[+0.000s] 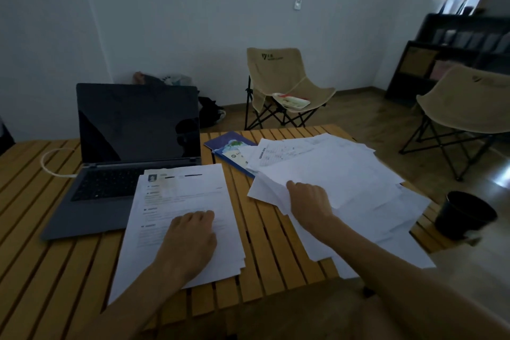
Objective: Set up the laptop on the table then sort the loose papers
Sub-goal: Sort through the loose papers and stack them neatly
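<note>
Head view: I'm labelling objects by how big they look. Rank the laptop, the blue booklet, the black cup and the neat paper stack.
1. Laptop
2. Neat paper stack, close behind; it sits nearer the camera, so unsure
3. Blue booklet, partly covered, and black cup: alike

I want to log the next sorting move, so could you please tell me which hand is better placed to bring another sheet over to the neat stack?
Probably the right hand: it already grips a sheet of the loose papers, while the left hand rests on the neat stack.

Laptop corner under a paper stack, blue booklet half-covered.
</note>
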Available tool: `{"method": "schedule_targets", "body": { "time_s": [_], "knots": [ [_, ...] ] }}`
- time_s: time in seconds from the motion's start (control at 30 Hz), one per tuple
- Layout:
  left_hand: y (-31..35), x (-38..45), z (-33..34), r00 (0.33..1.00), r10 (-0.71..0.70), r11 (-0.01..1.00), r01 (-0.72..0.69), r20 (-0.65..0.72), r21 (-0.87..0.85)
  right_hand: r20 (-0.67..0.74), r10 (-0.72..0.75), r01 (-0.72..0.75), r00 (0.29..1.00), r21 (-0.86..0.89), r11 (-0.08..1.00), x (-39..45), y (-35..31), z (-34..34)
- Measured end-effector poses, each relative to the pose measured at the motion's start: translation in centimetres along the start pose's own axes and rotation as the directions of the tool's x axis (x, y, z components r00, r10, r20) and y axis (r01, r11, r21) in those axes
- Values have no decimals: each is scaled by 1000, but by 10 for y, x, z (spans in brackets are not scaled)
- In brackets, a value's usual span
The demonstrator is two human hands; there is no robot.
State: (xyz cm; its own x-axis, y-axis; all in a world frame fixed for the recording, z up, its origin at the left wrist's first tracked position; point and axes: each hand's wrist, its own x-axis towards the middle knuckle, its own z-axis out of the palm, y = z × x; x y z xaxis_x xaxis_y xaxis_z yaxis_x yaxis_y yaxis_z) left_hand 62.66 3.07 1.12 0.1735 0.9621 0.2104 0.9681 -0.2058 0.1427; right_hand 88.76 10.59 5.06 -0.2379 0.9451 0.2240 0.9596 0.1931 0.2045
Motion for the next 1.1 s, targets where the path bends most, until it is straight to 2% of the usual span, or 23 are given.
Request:
{"method": "schedule_targets", "body": {
  "time_s": [0.07, 0.13, 0.2, 0.27, 0.3, 0.33, 0.4, 0.47, 0.6, 0.63, 0.73, 0.83, 0.9, 1.0, 1.03, 1.07, 1.1],
  "knots": [
    [-2, 6, -6, 999, -27, 992, 23, -27, -124, -88, -165, 178, 982, 165, 970, -7, -5, -25],
    [-5, 15, -18, 996, -80, 934, 57, -50, -352, -111, -244, 268, 963, 440, 857, -16, -2, -58],
    [-5, 22, -39, 991, -112, 804, 44, -78, -594, -145, -188, 232, 971, 750, 620, -23, 10, -95],
    [-6, 28, -59, 989, -124, 691, 31, -76, -722, -154, -18, 151, 988, 934, 322, -19, 26, -119],
    [-8, 29, -66, 991, -124, 648, 45, -47, -760, -115, 57, 101, 992, 973, 209, -13, 37, -119],
    [-10, 30, -71, 992, -129, 602, 72, -9, -795, -57, 106, 41, 993, 988, 147, -6, 45, -116],
    [-14, 30, -73, 986, -152, 520, 137, 66, -843, 61, 169, -89, 984, 983, 164, 7, 54, -93],
    [-17, 30, -70, 975, -203, 500, 181, 89, -847, 156, 219, -184, 963, 976, 115, 13, 55, -67],
    [-25, 32, -62, 939, -333, 490, 248, 84, -836, 276, 192, -247, 942, 955, -163, 11, 48, -38],
    [-28, 32, -61, 933, -349, 485, 256, 84, -836, 315, 171, -281, 933, 940, -195, 11, 46, -33],
    [-35, 31, -64, 950, -302, 535, 242, 84, -809, 391, 155, -356, 907, 910, -212, 11, 36, -21],
    [-43, 32, -73, 987, -161, 690, 134, 30, -712, 377, 183, -324, 908, 909, -262, 16, 42, -18],
    [-50, 33, -76, 994, -105, 746, 85, 9, -660, 376, 108, -357, 920, 920, -162, 20, 52, -24],
    [-56, 38, -71, 994, -104, 789, 89, 11, -608, 465, -151, -440, 873, 882, 172, 24, 46, -38],
    [-57, 40, -68, 992, -126, 799, 109, 13, -591, 480, -150, -438, 865, 865, 243, 24, 38, -40],
    [-58, 41, -65, 986, -169, 818, 131, -16, -560, 477, -82, -445, 875, 860, 247, 26, 28, -39],
    [-59, 41, -64, 967, -237, 846, 159, -91, -509, 479, 17, -474, 878, 862, 179, 26, 18, -34]
  ]
}}
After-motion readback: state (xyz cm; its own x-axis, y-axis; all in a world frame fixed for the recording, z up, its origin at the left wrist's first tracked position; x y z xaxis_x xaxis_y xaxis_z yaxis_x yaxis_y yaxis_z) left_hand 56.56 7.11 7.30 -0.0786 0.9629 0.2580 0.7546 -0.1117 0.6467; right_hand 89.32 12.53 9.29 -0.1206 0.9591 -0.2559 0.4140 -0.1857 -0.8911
